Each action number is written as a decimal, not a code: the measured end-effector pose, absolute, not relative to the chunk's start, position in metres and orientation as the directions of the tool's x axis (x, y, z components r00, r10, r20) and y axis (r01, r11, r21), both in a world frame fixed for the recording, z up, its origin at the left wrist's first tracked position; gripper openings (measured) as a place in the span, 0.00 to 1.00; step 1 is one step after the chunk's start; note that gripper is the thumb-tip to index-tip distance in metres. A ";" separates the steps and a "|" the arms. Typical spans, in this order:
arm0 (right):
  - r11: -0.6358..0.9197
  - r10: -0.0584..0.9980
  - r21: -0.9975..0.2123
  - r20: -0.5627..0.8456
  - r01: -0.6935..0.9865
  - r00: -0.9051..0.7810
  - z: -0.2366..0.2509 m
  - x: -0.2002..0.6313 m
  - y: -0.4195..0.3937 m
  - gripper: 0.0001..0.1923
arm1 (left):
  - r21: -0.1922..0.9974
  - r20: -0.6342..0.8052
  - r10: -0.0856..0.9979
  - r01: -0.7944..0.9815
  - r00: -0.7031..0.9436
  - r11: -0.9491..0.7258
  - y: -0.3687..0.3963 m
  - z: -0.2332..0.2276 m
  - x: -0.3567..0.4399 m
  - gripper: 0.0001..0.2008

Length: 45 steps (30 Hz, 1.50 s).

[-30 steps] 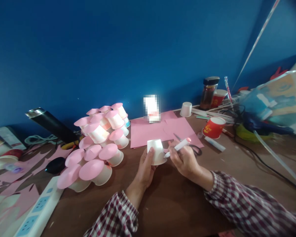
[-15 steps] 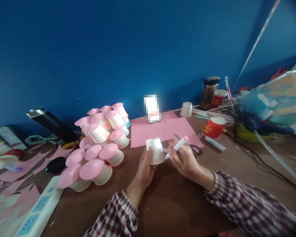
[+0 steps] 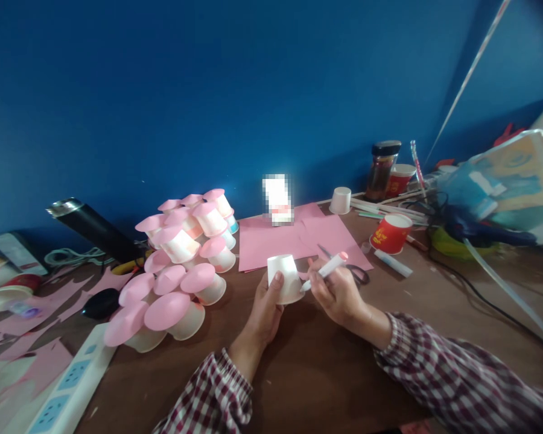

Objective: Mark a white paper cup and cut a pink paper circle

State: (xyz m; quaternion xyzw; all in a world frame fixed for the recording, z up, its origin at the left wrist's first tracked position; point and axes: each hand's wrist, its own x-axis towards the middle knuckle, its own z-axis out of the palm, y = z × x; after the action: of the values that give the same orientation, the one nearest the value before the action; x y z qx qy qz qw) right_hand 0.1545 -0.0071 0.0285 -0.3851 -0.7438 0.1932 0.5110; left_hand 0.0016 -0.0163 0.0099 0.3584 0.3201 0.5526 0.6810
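Observation:
My left hand (image 3: pixel 266 307) is closed around a white paper cup (image 3: pixel 286 278), its thumb pressed on the near side; the cup's wide rim faces down and toward me. In my right hand (image 3: pixel 337 292) is a white marker pen (image 3: pixel 328 265) with a pinkish-orange end pointing up. The marker's lower tip is at the cup's rim on the right; whether it touches I cannot tell. Black-handled scissors (image 3: pixel 358 274) lie just behind my right hand, partly hidden by it. Pink paper sheets (image 3: pixel 271 238) lie flat beyond the cup.
Several cups with pink paper cone tops (image 3: pixel 169 310) crowd the left. A power strip (image 3: pixel 79 374), black tumbler (image 3: pixel 97 229) and pink scraps (image 3: pixel 49 361) lie farther left. On the right are a red paper cup (image 3: pixel 391 234), another white cup (image 3: pixel 341 201), a lidded jar (image 3: pixel 382 172) and a cable (image 3: pixel 475 292).
The cup has turned or tilted slightly in my left hand. My right hand keeps the marker near the rim, almost unmoved. The whole view has shifted a little.

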 end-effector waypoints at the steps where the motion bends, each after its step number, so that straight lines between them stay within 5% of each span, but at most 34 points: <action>1: 0.629 0.769 -0.679 0.613 0.378 -0.179 0.029 0.155 -0.007 0.07 | 0.841 -0.041 0.981 -0.524 0.192 0.137 -0.016 0.010 0.001 0.18; 45: 0.638 0.769 -0.670 0.576 0.380 -0.277 0.026 0.154 -0.008 0.06 | 0.832 -0.042 0.983 -0.539 0.177 0.132 -0.015 0.013 0.000 0.19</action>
State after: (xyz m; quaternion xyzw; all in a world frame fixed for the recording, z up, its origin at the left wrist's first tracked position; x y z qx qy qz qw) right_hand 0.1540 -0.0082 0.0264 -0.3721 -0.7721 0.2062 0.4721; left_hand 0.0005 -0.0154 0.0129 0.3503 0.3169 0.5577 0.6825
